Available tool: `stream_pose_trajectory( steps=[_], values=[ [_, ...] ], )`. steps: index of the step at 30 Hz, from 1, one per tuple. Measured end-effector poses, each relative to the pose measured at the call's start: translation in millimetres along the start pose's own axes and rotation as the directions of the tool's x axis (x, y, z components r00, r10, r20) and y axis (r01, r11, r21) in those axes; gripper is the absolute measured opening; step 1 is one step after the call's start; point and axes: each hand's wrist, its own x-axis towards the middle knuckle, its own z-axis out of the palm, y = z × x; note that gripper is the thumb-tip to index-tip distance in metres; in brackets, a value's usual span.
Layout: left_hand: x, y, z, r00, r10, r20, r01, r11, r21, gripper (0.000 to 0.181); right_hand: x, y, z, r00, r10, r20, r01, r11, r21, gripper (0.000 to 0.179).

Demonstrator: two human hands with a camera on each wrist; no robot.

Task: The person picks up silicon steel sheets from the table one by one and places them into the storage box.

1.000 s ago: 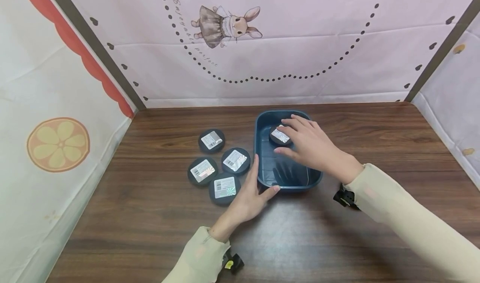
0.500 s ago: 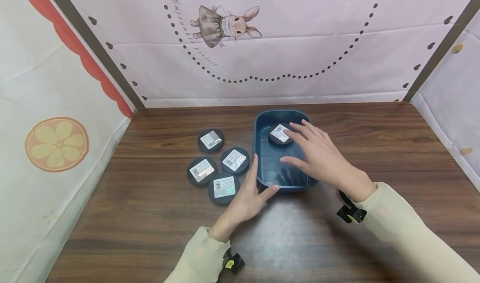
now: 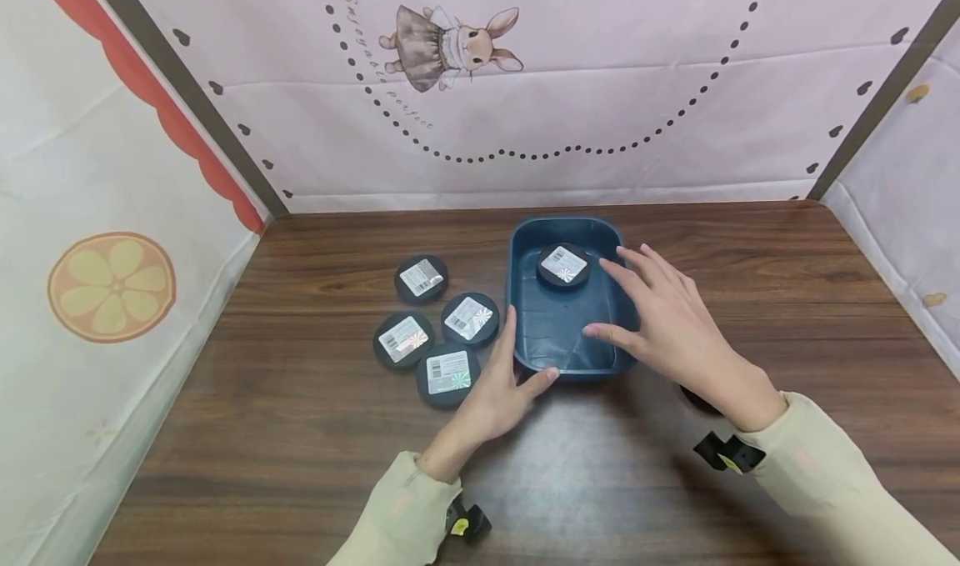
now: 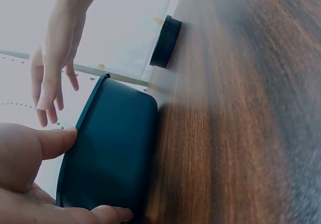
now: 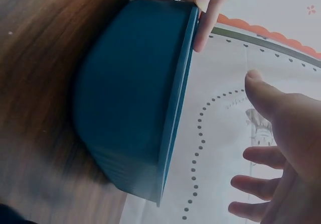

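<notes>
Container: a deep blue, rounded-rectangular tray (image 3: 555, 324) with smooth, slightly glossy walls and a thin rim is standing on a brown, streaky wood-grain desk (image 3: 285, 449).
Disc inside: a thick, round black disc (image 3: 562, 266) is lying inside the tray toward its far end, its white barcode label facing up and showing a shiny starburst patch.
Discs left: four matching black discs (image 3: 453, 324) are lying label-up in a loose cluster left of the tray.
Disc right: another low, round black piece (image 4: 165, 42) is resting right of the tray; in the head view, the right wrist is mostly hiding it.
Left hand: the left hand (image 3: 495, 395) is touching the tray's near left corner, thumb and straight fingers standing apart.
Right hand: the right hand (image 3: 671, 324) is hovering by the tray's right rim, its fingers spreading apart.
Room: pale cloth (image 3: 600, 41) with a rabbit print (image 3: 450, 47) is hanging behind the tray.
</notes>
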Motion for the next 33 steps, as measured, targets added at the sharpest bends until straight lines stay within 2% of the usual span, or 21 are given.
stream_pose_trajectory(
  steps=[17, 33],
  values=[
    [0.1, 0.2, 1.6, 0.999, 0.032, -0.023, -0.033, 0.999, -0.035, 0.098, -36.6, 14.4, 10.1, 0.999, 0.009, -0.045, -0.007, 0.999, 0.039, 0.086],
    [0.5, -4.7, 2.7, 0.999, 0.029, -0.029, -0.030, 0.999, -0.045, 0.099, -67.3, 32.4, 16.0, 0.989, 0.025, -0.146, -0.019, 0.999, 0.037, 0.094]
  ],
)
